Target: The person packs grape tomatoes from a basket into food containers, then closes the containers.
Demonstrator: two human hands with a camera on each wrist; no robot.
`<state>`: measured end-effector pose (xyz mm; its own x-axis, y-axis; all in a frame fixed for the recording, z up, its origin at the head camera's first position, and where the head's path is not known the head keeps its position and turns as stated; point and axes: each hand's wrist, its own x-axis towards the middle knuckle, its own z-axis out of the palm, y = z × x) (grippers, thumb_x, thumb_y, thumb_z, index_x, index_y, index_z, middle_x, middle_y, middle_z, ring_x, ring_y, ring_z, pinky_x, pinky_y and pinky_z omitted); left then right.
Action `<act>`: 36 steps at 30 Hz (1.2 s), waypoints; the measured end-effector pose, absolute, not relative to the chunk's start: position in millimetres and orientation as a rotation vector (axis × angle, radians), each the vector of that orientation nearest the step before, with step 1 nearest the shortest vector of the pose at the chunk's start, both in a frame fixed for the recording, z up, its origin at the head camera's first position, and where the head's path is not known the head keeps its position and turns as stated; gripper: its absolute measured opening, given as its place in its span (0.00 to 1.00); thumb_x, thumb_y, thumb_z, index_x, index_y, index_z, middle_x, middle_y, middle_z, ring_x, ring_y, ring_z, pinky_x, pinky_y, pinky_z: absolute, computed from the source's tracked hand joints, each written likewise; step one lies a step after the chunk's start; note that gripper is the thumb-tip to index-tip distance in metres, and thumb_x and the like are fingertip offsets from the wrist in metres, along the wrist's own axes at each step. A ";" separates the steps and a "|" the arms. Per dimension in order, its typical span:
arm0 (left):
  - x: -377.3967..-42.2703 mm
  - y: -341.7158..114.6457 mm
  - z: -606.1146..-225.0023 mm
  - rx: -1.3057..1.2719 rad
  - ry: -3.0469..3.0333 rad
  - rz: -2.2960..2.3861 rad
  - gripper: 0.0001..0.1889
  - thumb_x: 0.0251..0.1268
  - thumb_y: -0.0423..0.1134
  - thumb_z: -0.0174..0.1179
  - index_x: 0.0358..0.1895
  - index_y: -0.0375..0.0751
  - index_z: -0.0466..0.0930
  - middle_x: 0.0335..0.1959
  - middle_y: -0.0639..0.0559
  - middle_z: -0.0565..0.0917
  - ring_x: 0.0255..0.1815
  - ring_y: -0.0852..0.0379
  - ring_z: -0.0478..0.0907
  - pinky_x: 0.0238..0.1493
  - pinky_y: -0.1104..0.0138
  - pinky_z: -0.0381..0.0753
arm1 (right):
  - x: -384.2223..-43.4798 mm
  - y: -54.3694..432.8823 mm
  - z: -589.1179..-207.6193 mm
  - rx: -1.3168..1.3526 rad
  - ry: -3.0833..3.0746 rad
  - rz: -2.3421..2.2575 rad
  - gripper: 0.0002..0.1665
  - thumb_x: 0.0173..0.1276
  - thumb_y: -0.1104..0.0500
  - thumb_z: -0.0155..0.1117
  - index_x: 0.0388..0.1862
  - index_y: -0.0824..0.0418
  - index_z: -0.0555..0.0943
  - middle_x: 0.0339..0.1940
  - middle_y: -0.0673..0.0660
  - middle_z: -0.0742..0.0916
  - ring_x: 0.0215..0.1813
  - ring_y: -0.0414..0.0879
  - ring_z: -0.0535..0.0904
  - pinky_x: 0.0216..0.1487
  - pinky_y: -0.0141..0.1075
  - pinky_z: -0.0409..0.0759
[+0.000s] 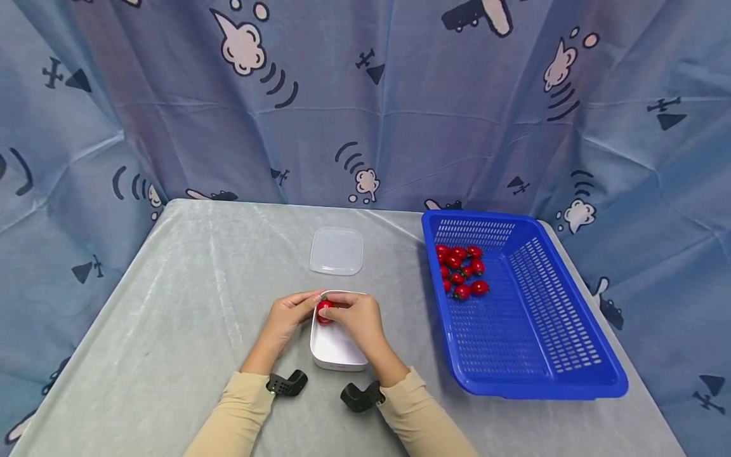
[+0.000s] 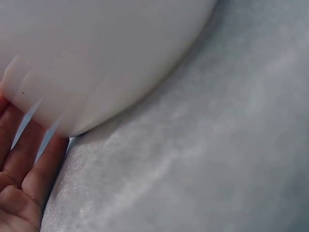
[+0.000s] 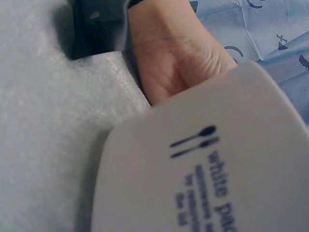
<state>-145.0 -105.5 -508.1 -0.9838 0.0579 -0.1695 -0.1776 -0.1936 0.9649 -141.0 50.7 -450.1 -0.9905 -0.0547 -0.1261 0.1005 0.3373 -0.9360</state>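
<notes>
A white plastic container (image 1: 340, 349) stands on the cloth-covered table with its top off. My left hand (image 1: 288, 317) holds it at the far left corner; in the left wrist view, fingers (image 2: 46, 159) lie against its outer wall. My right hand (image 1: 361, 318) reaches over the container and pinches a red cherry tomato (image 1: 325, 306) inside that same corner. More red shows just below this tomato, partly covered by the right thumb. The right wrist view shows printing on the container's outer wall (image 3: 145, 154), which hides the right fingers.
A clear square lid (image 1: 337, 251) lies flat behind the container. On the right sits a blue plastic basket (image 1: 531, 387) with several cherry tomatoes (image 1: 461, 292) grouped at its far left. A patterned blue curtain (image 1: 320, 127) hangs behind the table.
</notes>
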 end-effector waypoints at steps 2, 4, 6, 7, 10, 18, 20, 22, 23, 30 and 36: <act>-145.1 -105.5 -507.8 -0.146 1.895 2.310 0.20 0.70 0.35 0.61 0.58 0.22 0.77 0.45 0.58 0.89 0.45 0.70 0.84 0.52 0.73 0.82 | -141.5 50.8 -450.2 0.042 2.460 -1.730 0.16 0.52 0.63 0.79 0.41 0.66 0.90 0.40 0.62 0.91 0.44 0.48 0.88 0.41 0.30 0.84; -145.1 -105.3 -507.7 -0.152 1.897 2.311 0.20 0.70 0.35 0.60 0.58 0.22 0.77 0.45 0.58 0.89 0.45 0.70 0.84 0.52 0.73 0.82 | -141.8 51.1 -450.0 0.043 2.457 -1.722 0.16 0.52 0.63 0.79 0.41 0.67 0.90 0.40 0.62 0.91 0.42 0.48 0.89 0.40 0.30 0.84; -144.8 -105.1 -507.5 -0.150 1.902 2.307 0.20 0.70 0.35 0.60 0.58 0.22 0.77 0.45 0.57 0.89 0.44 0.71 0.84 0.52 0.73 0.82 | -141.9 51.7 -449.2 0.040 2.459 -1.707 0.16 0.52 0.62 0.79 0.40 0.67 0.89 0.39 0.63 0.91 0.40 0.47 0.89 0.39 0.30 0.84; -144.8 -105.1 -507.5 -0.149 1.902 2.306 0.20 0.70 0.35 0.60 0.58 0.21 0.77 0.45 0.58 0.89 0.44 0.71 0.84 0.52 0.73 0.82 | -142.0 51.8 -448.7 0.038 2.466 -1.691 0.16 0.52 0.62 0.80 0.40 0.67 0.90 0.38 0.62 0.91 0.39 0.47 0.89 0.38 0.30 0.84; -144.8 -105.2 -507.5 -0.141 1.902 2.308 0.20 0.70 0.35 0.60 0.58 0.21 0.77 0.44 0.58 0.89 0.44 0.70 0.84 0.52 0.73 0.82 | -142.8 52.0 -447.1 0.022 2.484 -1.642 0.15 0.53 0.60 0.80 0.38 0.66 0.90 0.35 0.61 0.91 0.36 0.45 0.89 0.37 0.30 0.84; -145.2 -105.2 -508.8 -0.118 1.885 2.318 0.20 0.70 0.35 0.60 0.58 0.21 0.77 0.42 0.61 0.89 0.45 0.70 0.84 0.52 0.73 0.82 | -142.3 52.2 -445.9 0.051 2.552 -1.605 0.17 0.52 0.59 0.80 0.40 0.65 0.90 0.39 0.60 0.91 0.47 0.50 0.88 0.46 0.37 0.84; -145.4 -105.3 -509.3 -0.123 1.884 2.312 0.21 0.70 0.35 0.61 0.58 0.21 0.77 0.43 0.60 0.89 0.45 0.70 0.84 0.52 0.73 0.82 | -141.4 51.9 -447.0 0.068 2.568 -1.615 0.18 0.51 0.58 0.81 0.41 0.64 0.90 0.40 0.60 0.91 0.50 0.51 0.87 0.49 0.39 0.84; -145.4 -105.0 -509.2 -0.137 1.882 2.310 0.21 0.69 0.35 0.61 0.58 0.22 0.77 0.43 0.59 0.89 0.44 0.70 0.84 0.51 0.73 0.82 | -140.6 51.9 -447.7 0.066 2.569 -1.626 0.19 0.51 0.58 0.81 0.42 0.65 0.90 0.40 0.60 0.91 0.50 0.51 0.87 0.50 0.39 0.84; -145.6 -104.9 -509.5 -0.146 1.885 2.309 0.20 0.69 0.35 0.61 0.58 0.22 0.77 0.43 0.59 0.89 0.44 0.70 0.84 0.51 0.73 0.82 | -140.1 52.1 -447.3 0.059 2.572 -1.624 0.20 0.51 0.58 0.81 0.42 0.65 0.90 0.40 0.60 0.91 0.50 0.51 0.87 0.49 0.39 0.84; -145.6 -104.4 -508.7 -0.162 1.910 2.307 0.19 0.68 0.35 0.62 0.56 0.22 0.79 0.42 0.61 0.89 0.43 0.70 0.84 0.50 0.73 0.83 | -139.4 61.5 -432.7 0.050 2.561 -1.624 0.19 0.54 0.60 0.79 0.43 0.68 0.89 0.39 0.62 0.91 0.45 0.51 0.89 0.44 0.38 0.86; -144.8 -104.8 -508.6 -0.185 1.919 2.290 0.19 0.67 0.36 0.63 0.56 0.25 0.80 0.45 0.56 0.89 0.43 0.68 0.84 0.51 0.72 0.83 | -140.9 79.1 -413.1 0.074 2.559 -1.714 0.16 0.57 0.63 0.76 0.44 0.68 0.88 0.40 0.64 0.91 0.46 0.53 0.89 0.47 0.40 0.87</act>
